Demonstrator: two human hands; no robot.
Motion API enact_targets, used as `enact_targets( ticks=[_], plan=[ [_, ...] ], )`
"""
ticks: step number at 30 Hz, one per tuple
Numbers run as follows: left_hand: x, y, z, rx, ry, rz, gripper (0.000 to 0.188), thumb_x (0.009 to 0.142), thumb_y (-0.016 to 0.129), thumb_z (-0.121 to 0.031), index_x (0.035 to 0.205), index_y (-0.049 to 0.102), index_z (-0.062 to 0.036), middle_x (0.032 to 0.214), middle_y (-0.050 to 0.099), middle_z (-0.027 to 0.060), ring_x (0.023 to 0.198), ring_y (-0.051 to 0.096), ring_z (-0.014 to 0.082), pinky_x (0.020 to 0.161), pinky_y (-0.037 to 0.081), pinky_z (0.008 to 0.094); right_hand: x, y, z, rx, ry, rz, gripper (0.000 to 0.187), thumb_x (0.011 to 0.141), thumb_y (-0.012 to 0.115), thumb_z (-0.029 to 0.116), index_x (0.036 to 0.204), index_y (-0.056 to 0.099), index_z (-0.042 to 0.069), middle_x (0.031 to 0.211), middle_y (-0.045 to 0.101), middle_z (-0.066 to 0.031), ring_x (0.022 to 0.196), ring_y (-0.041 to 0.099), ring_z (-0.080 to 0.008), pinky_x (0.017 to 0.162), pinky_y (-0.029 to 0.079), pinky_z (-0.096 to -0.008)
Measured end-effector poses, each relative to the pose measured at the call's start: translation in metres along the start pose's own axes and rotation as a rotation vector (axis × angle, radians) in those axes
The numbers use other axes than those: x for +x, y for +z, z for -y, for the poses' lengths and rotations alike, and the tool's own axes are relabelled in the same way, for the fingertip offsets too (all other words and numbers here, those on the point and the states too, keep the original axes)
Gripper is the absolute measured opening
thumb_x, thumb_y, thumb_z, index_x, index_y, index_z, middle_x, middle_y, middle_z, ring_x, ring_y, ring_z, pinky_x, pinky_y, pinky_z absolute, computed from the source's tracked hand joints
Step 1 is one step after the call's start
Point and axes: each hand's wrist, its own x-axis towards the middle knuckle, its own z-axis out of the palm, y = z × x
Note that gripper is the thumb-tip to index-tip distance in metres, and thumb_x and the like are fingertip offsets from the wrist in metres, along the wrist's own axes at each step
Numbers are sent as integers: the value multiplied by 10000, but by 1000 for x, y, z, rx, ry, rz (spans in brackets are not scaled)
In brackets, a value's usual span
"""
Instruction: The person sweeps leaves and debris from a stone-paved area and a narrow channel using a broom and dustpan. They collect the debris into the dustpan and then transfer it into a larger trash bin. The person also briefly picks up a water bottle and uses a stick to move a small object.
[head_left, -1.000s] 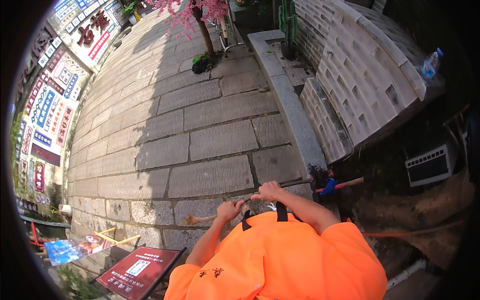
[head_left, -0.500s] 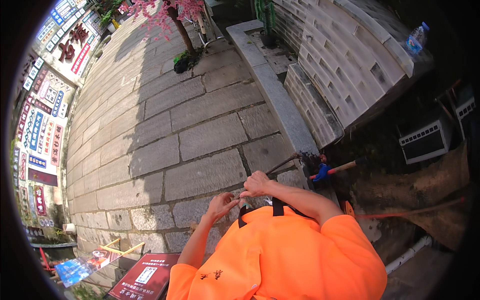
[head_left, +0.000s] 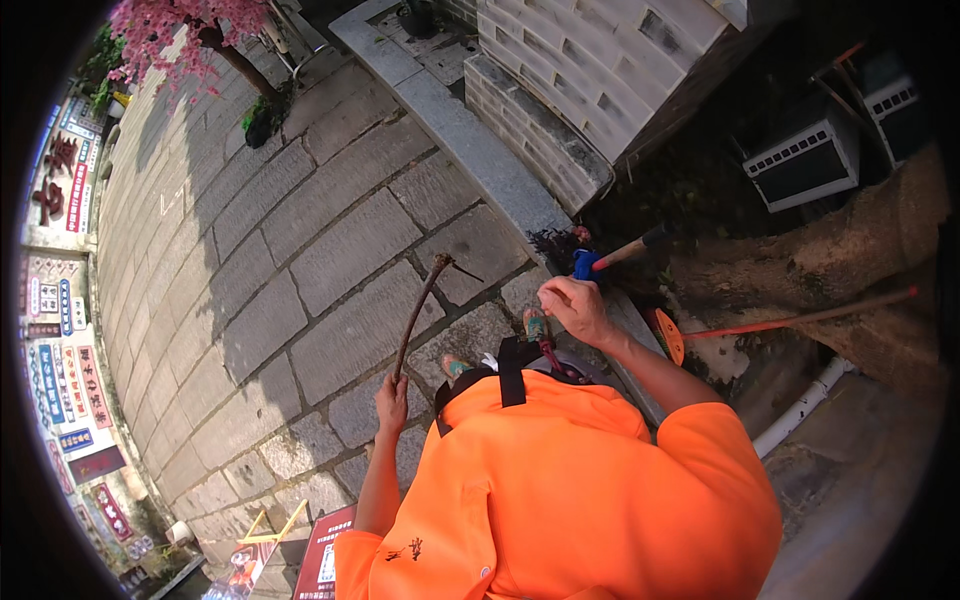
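My left hand is closed around the lower end of a thin brown branch. It rises over the paving, slightly bowed, to a knobby forked tip. My right hand is apart from the branch, at the right, with its fingers curled in. Whatever they may hold is hidden. Just beyond those fingers lies a blue cloth-like bundle, against a pole with a reddish lower part and a black end. Below my hands show my feet in green-patterned shoes, and my orange shirt.
A stone kerb runs past a brick planter wall. To the right are white box units, a red rod, an orange piece and a white pipe. A pink-blossomed tree stands far left; signboards line the left wall.
My hands were together at the branch, which pointed right. Now they are apart: the left holds the branch pointing away from me, and the right has moved right and down the kerb side.
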Motion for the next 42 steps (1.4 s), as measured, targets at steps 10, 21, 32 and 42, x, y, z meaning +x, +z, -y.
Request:
enact_targets(
  ticks=[10, 21, 32, 42],
  plan=[
    [-33, 3, 58, -465, -359, -189, 305, 938, 532, -293, 875, 564, 3, 610, 488, 11, 484, 480, 90, 433, 437, 257, -13, -91, -106, 392, 538, -391, 600, 793, 695, 194, 1299, 419, 27, 1026, 613, -117, 705, 637, -138, 509, 496, -240],
    [-77, -22, 101, -611, -481, -429, 298, 944, 518, -283, 846, 536, -2, 551, 466, 22, 440, 470, 110, 412, 422, 250, 3, -53, -147, 258, 587, -213, 154, 862, 609, 183, 919, 635, 42, 820, 666, -58, 617, 630, -103, 496, 484, -216],
    [-43, -98, 208, -646, -610, -517, 299, 938, 511, -272, 850, 559, 10, 566, 496, 26, 459, 495, 105, 444, 417, 262, -1, 86, -65, 37, 617, -339, 191, 864, 594, 186, 942, 610, 12, 830, 661, -89, 590, 620, -123, 471, 474, -225],
    [11, -170, 305, -661, -666, -626, 305, 916, 531, -282, 841, 583, 8, 557, 510, 29, 442, 520, 118, 427, 443, 267, 93, 227, 11, 53, 552, -260, 203, 825, 602, 147, 907, 582, -38, 707, 654, -138, 482, 613, -152, 373, 462, -230]
  ],
)
